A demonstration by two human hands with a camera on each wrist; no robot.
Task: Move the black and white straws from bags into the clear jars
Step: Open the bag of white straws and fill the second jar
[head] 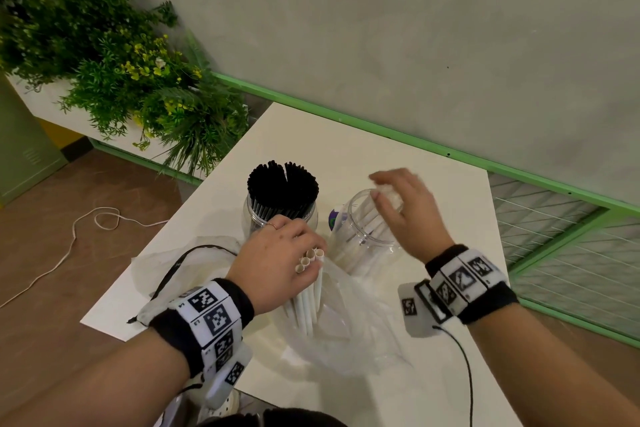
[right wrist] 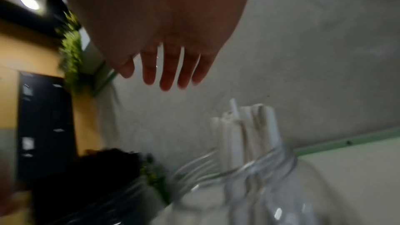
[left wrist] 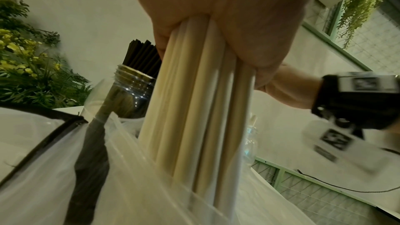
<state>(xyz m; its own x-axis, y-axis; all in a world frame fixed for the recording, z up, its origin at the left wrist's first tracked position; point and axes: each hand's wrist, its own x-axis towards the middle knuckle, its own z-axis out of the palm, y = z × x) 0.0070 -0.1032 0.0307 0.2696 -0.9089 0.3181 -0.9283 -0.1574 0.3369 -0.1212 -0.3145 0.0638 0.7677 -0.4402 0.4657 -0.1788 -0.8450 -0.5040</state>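
head view: the left hand (head: 277, 260) grips a bundle of white straws (head: 308, 291), fingers curled round the upper ends, while the lower ends stand inside the clear plastic bag (head: 346, 333) on the white table (head: 346, 142). the right hand (head: 408, 208) hovers over the mouth of the right-hand clear jar (head: 367, 236), fingers spread and holding nothing. this jar already contains some white straws. the other jar (head: 277, 215), just beside it, is packed with black straws (head: 282, 184). the step in hand appears to be lifting a white bundle out of the bag; the next move calls for carrying it across and lowering it upright into the jar mouth.

left wrist view: the white straws (left wrist: 194, 109) are plain, straight tubes, held tightly together by the curled fingers (left wrist: 164, 40), with their lower ends in the bag (left wrist: 140, 186).

right wrist view: blurred. the fingers (right wrist: 168, 71) are extended and apart above the jar (right wrist: 270, 177), clear of the white straws standing in it.
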